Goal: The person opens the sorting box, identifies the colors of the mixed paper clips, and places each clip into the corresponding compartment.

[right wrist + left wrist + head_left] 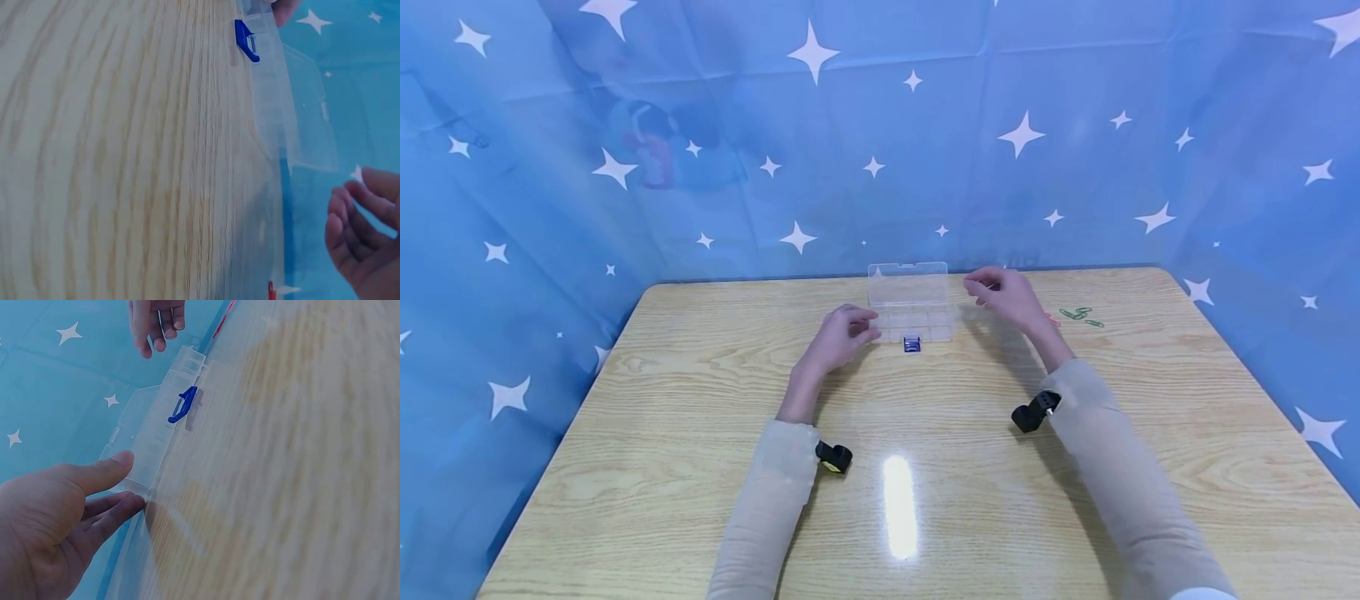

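Clear plastic box [917, 322], lid [908, 287] upright, on the tabletop [700, 383], left hand [841, 335] at its left end, grip parted, touching it, right hand [1009, 296] raised beyond its right end, grip relaxed, loosely curled

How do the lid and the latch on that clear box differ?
Colour: the lid is clear, the latch deep blue. Size: the lid is broad, the latch small. Pose: the lid stands raised at the back, the latch juts from the front. Both are attached to one open box.
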Demonstrator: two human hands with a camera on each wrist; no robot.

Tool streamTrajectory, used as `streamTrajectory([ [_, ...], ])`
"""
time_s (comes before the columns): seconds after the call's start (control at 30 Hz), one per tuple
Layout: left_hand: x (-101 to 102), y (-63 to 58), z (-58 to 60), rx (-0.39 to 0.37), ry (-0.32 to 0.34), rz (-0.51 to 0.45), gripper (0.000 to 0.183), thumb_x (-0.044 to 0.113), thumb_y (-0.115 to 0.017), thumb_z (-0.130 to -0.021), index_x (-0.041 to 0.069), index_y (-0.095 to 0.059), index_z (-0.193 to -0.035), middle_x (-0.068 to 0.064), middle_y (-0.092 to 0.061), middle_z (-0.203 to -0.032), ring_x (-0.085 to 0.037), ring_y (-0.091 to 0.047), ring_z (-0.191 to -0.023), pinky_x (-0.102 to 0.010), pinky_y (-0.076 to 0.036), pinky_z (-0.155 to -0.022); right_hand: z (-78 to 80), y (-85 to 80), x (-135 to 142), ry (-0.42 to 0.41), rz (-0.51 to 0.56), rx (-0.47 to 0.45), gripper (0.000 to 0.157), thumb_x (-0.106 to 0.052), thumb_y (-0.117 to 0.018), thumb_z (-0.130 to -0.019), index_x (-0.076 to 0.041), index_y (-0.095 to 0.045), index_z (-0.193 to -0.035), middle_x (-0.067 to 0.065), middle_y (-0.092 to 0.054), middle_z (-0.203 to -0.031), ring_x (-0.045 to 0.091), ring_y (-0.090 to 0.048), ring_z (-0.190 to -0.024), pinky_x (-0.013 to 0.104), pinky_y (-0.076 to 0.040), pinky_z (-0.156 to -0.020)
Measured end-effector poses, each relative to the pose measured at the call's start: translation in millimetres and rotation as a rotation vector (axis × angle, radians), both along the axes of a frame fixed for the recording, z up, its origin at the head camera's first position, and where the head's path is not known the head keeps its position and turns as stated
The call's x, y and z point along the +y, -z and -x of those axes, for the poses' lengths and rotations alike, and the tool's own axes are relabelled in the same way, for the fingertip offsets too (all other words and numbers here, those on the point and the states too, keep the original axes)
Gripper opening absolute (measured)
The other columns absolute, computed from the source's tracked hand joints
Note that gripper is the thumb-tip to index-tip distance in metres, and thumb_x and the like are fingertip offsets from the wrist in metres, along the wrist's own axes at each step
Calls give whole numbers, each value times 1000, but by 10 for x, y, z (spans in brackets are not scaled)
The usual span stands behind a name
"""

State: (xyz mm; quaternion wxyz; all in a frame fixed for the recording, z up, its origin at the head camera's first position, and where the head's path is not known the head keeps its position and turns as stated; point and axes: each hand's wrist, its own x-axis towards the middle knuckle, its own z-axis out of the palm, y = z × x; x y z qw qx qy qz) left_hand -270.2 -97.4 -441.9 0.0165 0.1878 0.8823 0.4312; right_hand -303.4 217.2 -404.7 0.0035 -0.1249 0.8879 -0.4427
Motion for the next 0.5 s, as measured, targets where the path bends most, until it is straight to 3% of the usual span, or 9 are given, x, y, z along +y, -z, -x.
streamTrajectory([
  [0.13, -6, -4, 3, -5, 3, -3, 36, 14, -69, -98, -5, -65, -129, -19, -61, -123, -30, -63, -110, -36, -53, -100, -22, -14, 58, -9, -5, -5, 44, -34, -56, -105, 0, -63, -131, 26, -64, -116, 42, -62, -99, 50, -55, -83],
  [0.33, -7, -13, -13, -13, -4, 3, 37, 14, -69, -98, -4, -64, -129, -20, -60, -125, -30, -63, -111, -37, -53, -101, -53, -26, 145, -17, -59, 15, 44, -34, -55, -106, 0, -63, -132, 21, -66, -115, 41, -62, -98, 40, -55, -73],
  [0.5, 1, -14, -14, -18, -8, 6, 37, 14, -69, -98, -4, -64, -130, -19, -60, -125, -30, -63, -112, -37, -53, -101, -63, -26, 213, -12, -76, 27, 41, -33, -55, -106, 0, -64, -130, 23, -65, -115, 40, -62, -97, 47, -57, -73],
])
